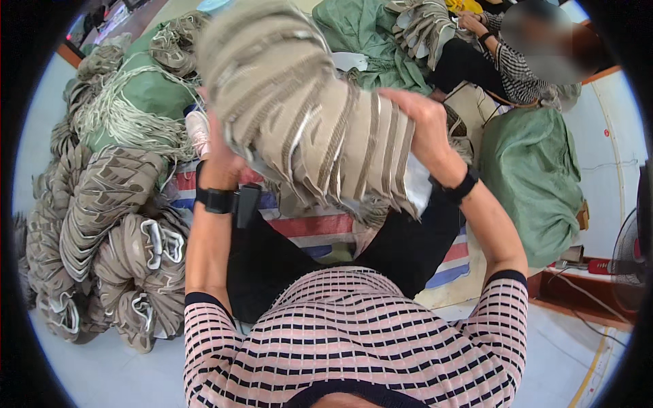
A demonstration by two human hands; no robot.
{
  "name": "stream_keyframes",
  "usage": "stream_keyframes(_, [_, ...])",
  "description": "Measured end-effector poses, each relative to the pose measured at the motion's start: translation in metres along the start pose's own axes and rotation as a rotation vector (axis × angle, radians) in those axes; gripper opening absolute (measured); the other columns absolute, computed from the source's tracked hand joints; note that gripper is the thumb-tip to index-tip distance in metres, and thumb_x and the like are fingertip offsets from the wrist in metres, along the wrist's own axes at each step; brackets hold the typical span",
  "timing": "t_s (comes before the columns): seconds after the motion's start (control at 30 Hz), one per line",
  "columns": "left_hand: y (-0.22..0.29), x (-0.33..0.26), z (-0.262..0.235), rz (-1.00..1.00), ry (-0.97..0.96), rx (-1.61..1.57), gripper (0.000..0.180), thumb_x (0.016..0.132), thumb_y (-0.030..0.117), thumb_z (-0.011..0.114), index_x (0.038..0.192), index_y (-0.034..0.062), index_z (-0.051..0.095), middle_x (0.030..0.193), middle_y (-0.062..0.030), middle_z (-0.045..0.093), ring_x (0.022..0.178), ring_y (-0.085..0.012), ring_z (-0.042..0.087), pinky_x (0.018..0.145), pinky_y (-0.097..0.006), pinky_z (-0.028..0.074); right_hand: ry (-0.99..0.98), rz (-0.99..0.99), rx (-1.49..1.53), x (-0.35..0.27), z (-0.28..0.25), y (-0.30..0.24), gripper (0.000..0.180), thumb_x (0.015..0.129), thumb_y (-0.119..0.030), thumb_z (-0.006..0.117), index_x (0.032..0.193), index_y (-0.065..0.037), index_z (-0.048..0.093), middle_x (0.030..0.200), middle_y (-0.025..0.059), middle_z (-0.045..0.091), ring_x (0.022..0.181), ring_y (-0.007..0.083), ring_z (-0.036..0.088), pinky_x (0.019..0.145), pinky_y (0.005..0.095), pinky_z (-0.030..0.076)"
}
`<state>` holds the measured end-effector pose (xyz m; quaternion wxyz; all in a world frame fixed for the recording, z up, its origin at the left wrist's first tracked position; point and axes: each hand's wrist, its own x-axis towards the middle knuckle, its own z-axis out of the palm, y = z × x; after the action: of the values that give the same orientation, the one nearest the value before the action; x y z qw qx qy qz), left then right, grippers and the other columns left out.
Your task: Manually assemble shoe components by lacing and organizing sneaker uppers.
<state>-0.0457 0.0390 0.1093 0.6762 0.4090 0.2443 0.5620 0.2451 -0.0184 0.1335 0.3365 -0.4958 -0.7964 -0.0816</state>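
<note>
Between my hands hangs a long, curved stack of beige-brown shoe uppers [316,129], nested one in another, with white lining showing at some edges. Its far end is smeared by motion. My right hand [430,129] is closed on the right end, thumb side over the top. At the stack's left side my left hand [228,160] presses against it, its fingers mostly hidden behind the uppers. Both hands hold the stack raised above my lap and a red, white and blue striped sheet [306,224].
Heaps of similar uppers [112,197] lie at the left, beside a tangle of pale laces [126,115] on a green sack. Another green sack [530,177] stands at the right, near a fan [629,245]. Far right, a co-worker's hands [469,22] hold more uppers.
</note>
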Motion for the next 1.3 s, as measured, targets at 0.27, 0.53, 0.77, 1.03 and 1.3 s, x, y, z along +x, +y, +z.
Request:
stream_keyframes(0.27, [0.103, -0.006, 0.063, 0.189, 0.155, 0.213, 0.064, 0.093, 0.053, 0.036, 0.137, 0.0064, 0.032, 0.133, -0.0129, 0.044, 0.12, -0.0277, 0.045, 0.099, -0.04, 0.039, 0.268, 0.017, 0.5, 0.033, 0.075, -0.006, 0.036, 0.075, -0.008, 0.061, 0.111, -0.007, 0.059, 0.099, 0.0126, 0.065, 0.089, 0.0284, 0.063, 0.076, 0.0324, 0.049])
stream_keyframes(0.53, [-0.149, -0.034, -0.086, 0.477, -0.168, 1.646, 0.047, 0.089, 0.032, 0.05, 0.131, 0.0101, 0.044, 0.141, -0.0208, 0.028, 0.131, -0.0384, 0.023, 0.102, -0.053, 0.02, -0.461, 1.136, 1.04, -0.03, 0.141, 0.033, 0.05, 0.091, -0.036, 0.048, 0.134, -0.012, 0.042, 0.122, 0.0096, 0.055, 0.1, 0.0265, 0.058, 0.083, 0.0402, 0.043])
stream_keyframes(0.77, [-0.223, -0.07, -0.025, -0.153, -0.28, 1.653, 0.056, 0.083, 0.043, 0.053, 0.131, 0.014, 0.044, 0.148, -0.0138, 0.016, 0.133, -0.0372, 0.016, 0.095, -0.056, 0.028, -0.504, 0.466, 0.54, -0.076, 0.196, -0.016, 0.038, 0.081, -0.038, 0.06, 0.105, -0.008, 0.063, 0.113, 0.0122, 0.06, 0.103, 0.0279, 0.057, 0.091, 0.0385, 0.039])
stream_keyframes(1.03, [-0.177, -0.142, -0.002, -0.139, -0.458, 1.518, 0.056, 0.073, 0.03, 0.068, 0.122, 0.0102, 0.05, 0.147, -0.0189, 0.01, 0.132, -0.0409, 0.015, 0.1, -0.058, 0.023, -0.119, 0.94, 0.527, -0.082, 0.217, 0.075, 0.055, 0.078, -0.031, 0.068, 0.117, 0.004, 0.051, 0.107, 0.0134, 0.061, 0.093, 0.021, 0.059, 0.077, 0.0314, 0.047])
stream_keyframes(1.3, [-0.151, -0.109, -0.079, -0.572, 0.367, 0.478, 0.041, 0.08, 0.026, 0.064, 0.113, 0.0053, 0.053, 0.113, -0.0078, 0.054, 0.109, -0.0254, 0.047, 0.096, -0.039, 0.036, -0.303, 1.28, 0.862, -0.133, 0.223, 0.036, 0.041, 0.075, -0.002, 0.051, 0.115, 0.003, 0.053, 0.101, 0.0133, 0.061, 0.087, 0.0219, 0.057, 0.073, 0.0314, 0.045])
